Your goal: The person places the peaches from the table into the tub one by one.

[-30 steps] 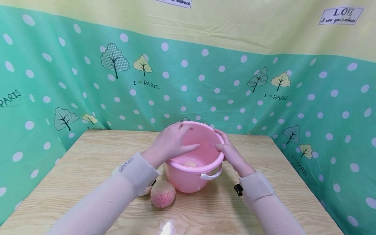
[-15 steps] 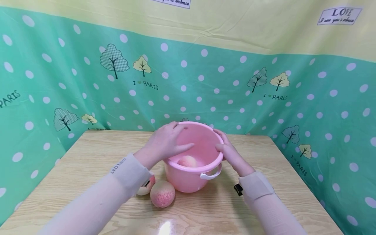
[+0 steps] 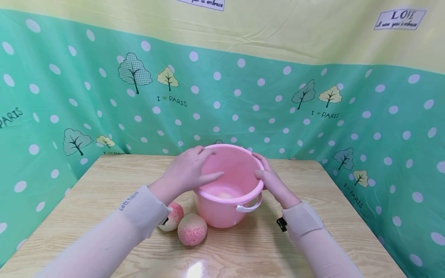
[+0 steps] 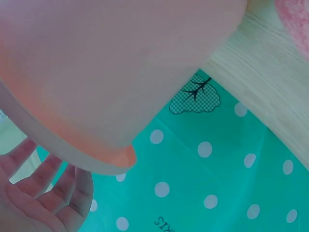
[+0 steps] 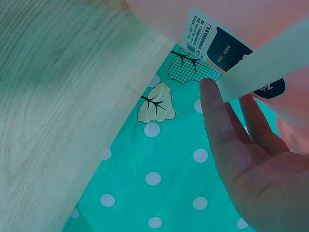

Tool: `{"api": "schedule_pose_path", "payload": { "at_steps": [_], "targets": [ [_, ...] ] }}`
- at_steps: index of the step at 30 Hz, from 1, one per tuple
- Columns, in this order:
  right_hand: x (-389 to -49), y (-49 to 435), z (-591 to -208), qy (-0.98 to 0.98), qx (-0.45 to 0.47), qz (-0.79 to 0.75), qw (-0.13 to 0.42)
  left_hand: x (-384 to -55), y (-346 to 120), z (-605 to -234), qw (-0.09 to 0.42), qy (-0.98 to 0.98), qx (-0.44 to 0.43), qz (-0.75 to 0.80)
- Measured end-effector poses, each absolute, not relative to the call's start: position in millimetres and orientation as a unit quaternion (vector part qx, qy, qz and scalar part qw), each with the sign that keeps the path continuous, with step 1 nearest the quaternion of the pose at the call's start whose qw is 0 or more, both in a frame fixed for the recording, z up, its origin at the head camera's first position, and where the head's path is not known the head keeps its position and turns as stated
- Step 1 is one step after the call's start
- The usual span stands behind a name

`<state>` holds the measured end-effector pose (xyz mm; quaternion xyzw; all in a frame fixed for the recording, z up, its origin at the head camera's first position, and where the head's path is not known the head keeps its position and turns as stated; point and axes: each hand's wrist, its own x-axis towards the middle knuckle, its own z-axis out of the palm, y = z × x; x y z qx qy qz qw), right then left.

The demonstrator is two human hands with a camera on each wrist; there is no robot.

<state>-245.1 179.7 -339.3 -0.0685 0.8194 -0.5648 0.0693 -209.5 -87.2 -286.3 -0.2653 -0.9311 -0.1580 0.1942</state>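
A pink bucket [image 3: 222,212] stands on the table in the head view, its mouth tilted towards me. Inside, just above the near rim, shows a small pale part of a peach [image 3: 225,195]. With its thumb over the right rim and fingers outside, my right hand [image 3: 272,181] holds the bucket; in the right wrist view the fingers lie by the white handle [image 5: 270,60]. My left hand [image 3: 184,170] is at the left rim, fingers spread and relaxed, holding nothing. Two pink-and-cream peaches, a nearer peach [image 3: 192,230] and a farther peach [image 3: 174,216], sit left of the bucket.
The wooden table [image 3: 114,193] runs back to a green dotted curtain [image 3: 215,96] with printed trees. The curtain also hangs along both sides. A label [image 5: 217,43] is on the bucket's outer wall.
My left hand has drawn left, out over the bucket's rim. The peach inside came into fuller view, then sank mostly behind the near rim. My right hand keeps its place.
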Motion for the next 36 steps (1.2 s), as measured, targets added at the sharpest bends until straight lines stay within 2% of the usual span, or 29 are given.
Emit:
{"api": "schedule_pose_path", "payload": {
  "at_steps": [8,21,36],
  "targets": [
    [-244,180,-339,0.818,-0.071,-0.566,0.072,-205,-98,-285,0.185,-0.938,-0.246,-0.158],
    [-244,180,-339,0.818,-0.069,-0.567,0.073,-196,-111,-283,0.207,-0.934,-0.249,-0.150],
    [-245,180,-339,0.816,-0.065,-0.569,0.074,-188,-118,-283,0.207,-0.937,-0.243,-0.141]
  ]
}}
